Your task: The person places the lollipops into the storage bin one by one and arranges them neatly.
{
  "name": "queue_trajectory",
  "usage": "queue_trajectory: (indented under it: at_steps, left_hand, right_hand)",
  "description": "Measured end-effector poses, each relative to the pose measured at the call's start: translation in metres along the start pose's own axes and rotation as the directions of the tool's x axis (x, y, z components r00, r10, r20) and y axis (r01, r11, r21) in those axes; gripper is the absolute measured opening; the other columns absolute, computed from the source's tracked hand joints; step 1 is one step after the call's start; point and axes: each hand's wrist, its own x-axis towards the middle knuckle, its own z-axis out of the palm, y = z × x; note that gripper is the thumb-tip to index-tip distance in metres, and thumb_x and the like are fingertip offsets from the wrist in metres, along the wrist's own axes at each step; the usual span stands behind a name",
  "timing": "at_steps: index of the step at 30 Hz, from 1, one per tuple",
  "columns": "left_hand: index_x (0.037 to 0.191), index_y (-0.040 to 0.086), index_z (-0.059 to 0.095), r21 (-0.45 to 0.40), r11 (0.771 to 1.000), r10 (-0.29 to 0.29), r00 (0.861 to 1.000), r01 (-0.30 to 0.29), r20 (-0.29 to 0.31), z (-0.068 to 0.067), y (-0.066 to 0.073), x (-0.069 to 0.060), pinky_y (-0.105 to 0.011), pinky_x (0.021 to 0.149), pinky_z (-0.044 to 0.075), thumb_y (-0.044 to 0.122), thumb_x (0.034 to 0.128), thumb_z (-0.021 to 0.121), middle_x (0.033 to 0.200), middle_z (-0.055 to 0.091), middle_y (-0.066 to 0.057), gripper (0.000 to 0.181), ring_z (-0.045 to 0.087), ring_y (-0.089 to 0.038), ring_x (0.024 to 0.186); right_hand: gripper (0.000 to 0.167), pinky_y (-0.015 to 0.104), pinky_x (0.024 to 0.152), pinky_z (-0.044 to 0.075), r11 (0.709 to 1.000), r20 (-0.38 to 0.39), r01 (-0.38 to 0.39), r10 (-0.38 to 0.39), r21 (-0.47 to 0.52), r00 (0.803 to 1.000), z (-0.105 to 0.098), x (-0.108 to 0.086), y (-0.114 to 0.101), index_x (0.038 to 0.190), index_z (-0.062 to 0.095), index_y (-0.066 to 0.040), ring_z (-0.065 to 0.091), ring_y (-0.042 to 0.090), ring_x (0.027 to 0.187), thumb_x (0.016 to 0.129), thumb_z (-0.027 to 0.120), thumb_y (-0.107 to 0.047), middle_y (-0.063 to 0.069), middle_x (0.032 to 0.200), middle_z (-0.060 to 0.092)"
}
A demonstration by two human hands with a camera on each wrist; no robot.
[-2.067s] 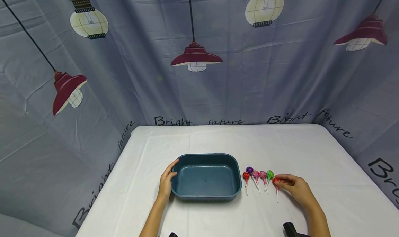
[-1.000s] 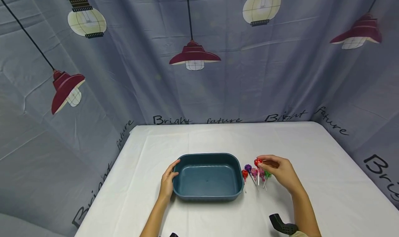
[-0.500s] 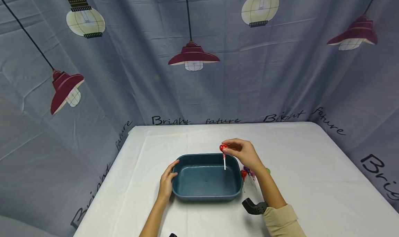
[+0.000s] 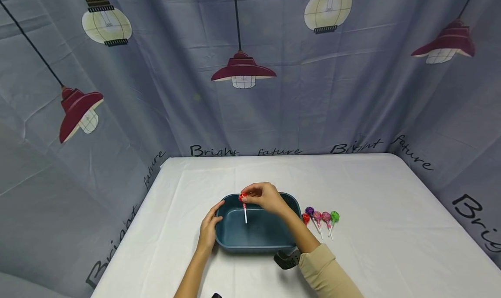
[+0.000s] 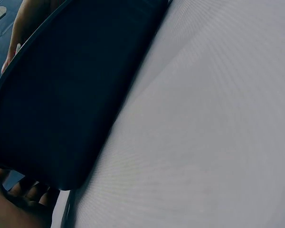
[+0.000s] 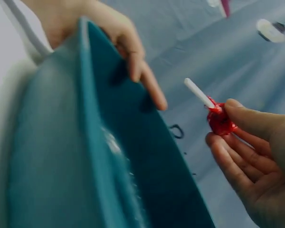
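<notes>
My right hand [image 4: 266, 197] pinches a red-wrapped lollipop [image 4: 242, 197] by its candy head, over the left part of a dark teal rectangular tray [image 4: 260, 235]. The lollipop's white stick points down toward the tray floor. In the right wrist view, thumb and fingertips hold the red wrapper [image 6: 220, 119], apart from the tray wall. My left hand [image 4: 208, 230] grips the tray's left side, with finger ends over the rim in the right wrist view. Right of the tray lie a purple lollipop [image 4: 309, 211], a green one [image 4: 334, 216], two pink ones [image 4: 317, 216] and another red one [image 4: 305, 219].
A white cloth [image 4: 375, 193] covers the table. Behind it hangs a grey-blue curtain [image 4: 289, 115] printed with lamps and lettering. A black wrist device [image 4: 287, 259] sits at my right wrist, close to the tray's front edge.
My right hand has picked up the rightmost red lollipop from the table and carried it left, over the tray. The left hand stays on the tray's left side.
</notes>
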Motion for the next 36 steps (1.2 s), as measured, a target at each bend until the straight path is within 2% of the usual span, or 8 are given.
queue_trajectory:
  at_steps: [5,10,15,21,26,29,31,36]
  left_hand:
    - [0.133,0.001,0.048,-0.004,1.0,-0.005,1.0,0.006,0.018,0.002,0.016,-0.005,-0.019,0.103,0.022,-0.005,0.0893,0.039,0.142,0.038,-0.013,0.045,0.025,-0.021,0.135]
    - [0.134,0.0,0.046,-0.017,1.0,-0.012,1.0,0.012,0.026,0.002,0.02,-0.008,-0.011,0.098,0.024,-0.005,0.0896,0.038,0.142,0.037,-0.014,0.045,0.025,-0.021,0.134]
    - [0.134,0.0,0.046,-0.023,1.0,-0.011,1.0,0.012,0.023,0.003,0.018,-0.008,-0.011,0.099,0.023,-0.006,0.0897,0.038,0.143,0.037,-0.014,0.045,0.024,-0.02,0.135]
    - [0.134,0.0,0.046,-0.024,1.0,-0.013,1.0,0.013,0.019,0.002,0.018,-0.007,-0.011,0.099,0.023,-0.005,0.0898,0.038,0.143,0.036,-0.014,0.045,0.024,-0.021,0.135]
    - [0.135,0.001,0.046,-0.015,1.0,-0.024,0.999,0.024,0.023,0.001,0.017,-0.007,-0.024,0.106,0.02,-0.005,0.09,0.038,0.144,0.035,-0.013,0.046,0.022,-0.021,0.135]
    - [0.135,0.001,0.045,-0.015,1.0,-0.024,0.999,0.025,0.027,0.001,0.016,-0.007,-0.033,0.108,0.017,-0.005,0.0901,0.037,0.144,0.034,-0.014,0.046,0.022,-0.021,0.135]
    - [0.135,0.001,0.045,-0.016,1.0,-0.02,0.999,0.02,0.029,0.001,0.016,-0.007,-0.036,0.109,0.016,-0.005,0.0902,0.037,0.144,0.034,-0.014,0.046,0.022,-0.021,0.135]
    - [0.135,0.0,0.045,-0.019,1.0,-0.015,0.999,0.015,0.033,0.002,0.017,-0.006,-0.028,0.107,0.018,-0.005,0.0899,0.037,0.144,0.035,-0.013,0.046,0.022,-0.021,0.135]
  right_hand:
    - [0.018,0.024,0.067,0.052,0.999,0.08,-0.037,0.039,-0.028,0.996,0.02,0.008,0.006,0.095,0.071,-0.006,0.065,0.01,0.075,0.08,0.071,-0.015,0.002,0.085,0.07]
    - [0.016,0.024,0.064,0.051,0.994,0.092,-0.084,0.09,-0.065,0.992,0.037,0.011,0.013,0.089,0.072,-0.006,0.064,0.006,0.069,0.076,0.075,-0.016,0.0,0.078,0.07]
    - [0.017,0.021,0.062,0.049,0.988,0.081,-0.11,0.119,-0.111,0.99,0.051,0.011,0.023,0.086,0.073,-0.006,0.062,0.004,0.065,0.074,0.077,-0.017,-0.001,0.074,0.069]
    - [0.016,0.021,0.06,0.049,0.982,0.067,-0.129,0.139,-0.139,0.988,0.062,0.01,0.029,0.084,0.072,-0.004,0.062,0.005,0.063,0.072,0.078,-0.012,0.001,0.073,0.069]
    - [0.016,0.02,0.059,0.049,0.979,0.055,-0.146,0.154,-0.14,0.986,0.068,0.011,0.032,0.083,0.072,-0.004,0.062,0.005,0.064,0.071,0.079,-0.011,0.002,0.073,0.069]
    - [0.016,0.019,0.058,0.048,0.981,0.047,-0.134,0.142,-0.141,0.989,0.071,0.012,0.033,0.083,0.072,-0.004,0.062,0.004,0.064,0.071,0.078,-0.011,0.001,0.073,0.069]
    - [0.016,0.018,0.057,0.049,0.983,0.04,-0.113,0.119,-0.143,0.992,0.073,0.012,0.034,0.083,0.071,-0.003,0.062,0.005,0.063,0.071,0.078,-0.011,0.002,0.073,0.069]
    - [0.015,0.017,0.055,0.048,0.982,0.049,-0.061,0.071,-0.18,0.996,0.074,0.012,0.035,0.083,0.07,-0.001,0.063,0.006,0.063,0.072,0.077,-0.01,0.002,0.073,0.068]
